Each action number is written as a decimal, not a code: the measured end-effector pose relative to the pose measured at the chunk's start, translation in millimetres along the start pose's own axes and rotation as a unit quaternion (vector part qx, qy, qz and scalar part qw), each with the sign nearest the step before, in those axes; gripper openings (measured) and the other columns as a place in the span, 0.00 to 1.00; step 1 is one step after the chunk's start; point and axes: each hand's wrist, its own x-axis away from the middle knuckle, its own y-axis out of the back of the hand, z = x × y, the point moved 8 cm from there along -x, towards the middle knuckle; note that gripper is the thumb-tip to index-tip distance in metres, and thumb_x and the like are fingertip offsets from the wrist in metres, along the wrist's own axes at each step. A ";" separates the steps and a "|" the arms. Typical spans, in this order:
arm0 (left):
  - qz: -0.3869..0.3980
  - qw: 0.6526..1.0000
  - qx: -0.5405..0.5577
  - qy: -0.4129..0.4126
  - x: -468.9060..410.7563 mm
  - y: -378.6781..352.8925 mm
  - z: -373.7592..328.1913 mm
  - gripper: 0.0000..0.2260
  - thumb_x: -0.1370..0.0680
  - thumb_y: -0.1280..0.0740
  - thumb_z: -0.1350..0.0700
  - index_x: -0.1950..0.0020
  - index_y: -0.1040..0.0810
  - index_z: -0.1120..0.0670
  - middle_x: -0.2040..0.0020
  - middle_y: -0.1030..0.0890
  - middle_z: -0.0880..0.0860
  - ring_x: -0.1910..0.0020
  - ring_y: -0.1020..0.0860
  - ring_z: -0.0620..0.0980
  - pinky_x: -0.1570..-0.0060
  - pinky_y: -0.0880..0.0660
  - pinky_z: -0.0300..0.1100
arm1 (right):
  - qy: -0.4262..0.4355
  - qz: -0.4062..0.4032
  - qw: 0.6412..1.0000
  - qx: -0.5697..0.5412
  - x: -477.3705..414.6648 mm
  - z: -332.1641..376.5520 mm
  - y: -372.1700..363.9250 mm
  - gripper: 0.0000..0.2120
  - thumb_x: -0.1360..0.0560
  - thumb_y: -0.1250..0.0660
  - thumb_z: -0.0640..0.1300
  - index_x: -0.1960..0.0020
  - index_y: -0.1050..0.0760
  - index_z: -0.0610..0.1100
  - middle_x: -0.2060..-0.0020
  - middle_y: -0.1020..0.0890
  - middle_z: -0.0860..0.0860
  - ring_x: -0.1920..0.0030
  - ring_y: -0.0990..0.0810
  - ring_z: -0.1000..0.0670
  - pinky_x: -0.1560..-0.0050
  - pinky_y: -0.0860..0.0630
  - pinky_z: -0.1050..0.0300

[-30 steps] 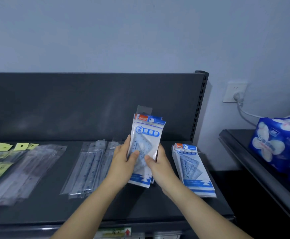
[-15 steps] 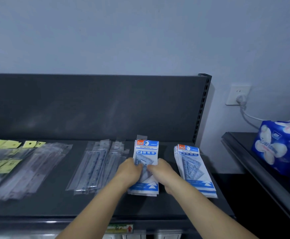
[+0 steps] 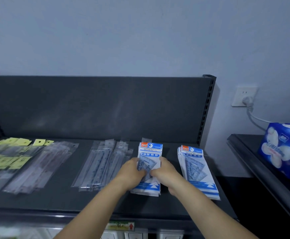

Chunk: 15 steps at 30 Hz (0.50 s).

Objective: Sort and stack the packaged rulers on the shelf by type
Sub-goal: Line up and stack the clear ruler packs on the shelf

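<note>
A stack of blue-and-white "Geometric" triangle-ruler packs (image 3: 150,150) lies flat on the dark shelf (image 3: 54,200). My left hand (image 3: 133,171) grips its left edge and my right hand (image 3: 165,171) its right edge, thumbs meeting on top. A second stack of the same packs (image 3: 195,168) lies to the right, untouched. Clear sleeves holding straight rulers (image 3: 102,163) lie just left of my left hand. Further left sit more clear ruler sleeves (image 3: 42,166), and packs with yellow header cards (image 3: 6,156).
The shelf's dark back panel (image 3: 106,107) rises behind everything, with a slotted upright (image 3: 208,107) at its right end. A second dark shelf (image 3: 254,163) at right carries blue tissue packs (image 3: 284,149). A wall socket (image 3: 244,96) holds a plug with a white cable.
Both hands have brought the triangle-ruler stack down from upright in the air to flat on the shelf. They still hold its sides, and the stack has barely shifted over the last half second.
</note>
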 end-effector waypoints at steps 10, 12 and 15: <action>-0.158 0.983 -0.049 -0.075 30.6 79.3 5.0 0.14 0.23 0.34 0.57 0.37 0.23 0.52 0.39 0.22 0.50 0.43 0.25 0.46 0.48 0.35 0.30 | 0.158 -0.046 0.977 0.136 13.3 63.0 -11.5 0.31 0.24 0.37 0.41 0.24 0.44 0.45 0.26 0.38 0.48 0.26 0.43 0.47 0.27 0.44 0.56; -0.157 0.984 -0.062 -0.062 32.9 99.7 21.2 0.15 0.23 0.34 0.57 0.35 0.24 0.51 0.38 0.23 0.50 0.40 0.26 0.47 0.46 0.35 0.32 | 0.168 -0.034 0.975 0.142 14.8 71.6 -26.1 0.31 0.23 0.38 0.43 0.23 0.46 0.47 0.25 0.41 0.50 0.25 0.45 0.49 0.26 0.45 0.53; -0.129 0.988 -0.081 -0.033 30.0 126.6 52.5 0.17 0.22 0.34 0.55 0.33 0.26 0.50 0.35 0.25 0.50 0.35 0.28 0.48 0.44 0.34 0.34 | 0.158 -0.002 0.980 0.120 13.6 81.1 -52.1 0.31 0.23 0.37 0.44 0.23 0.46 0.49 0.25 0.40 0.51 0.26 0.41 0.50 0.29 0.41 0.56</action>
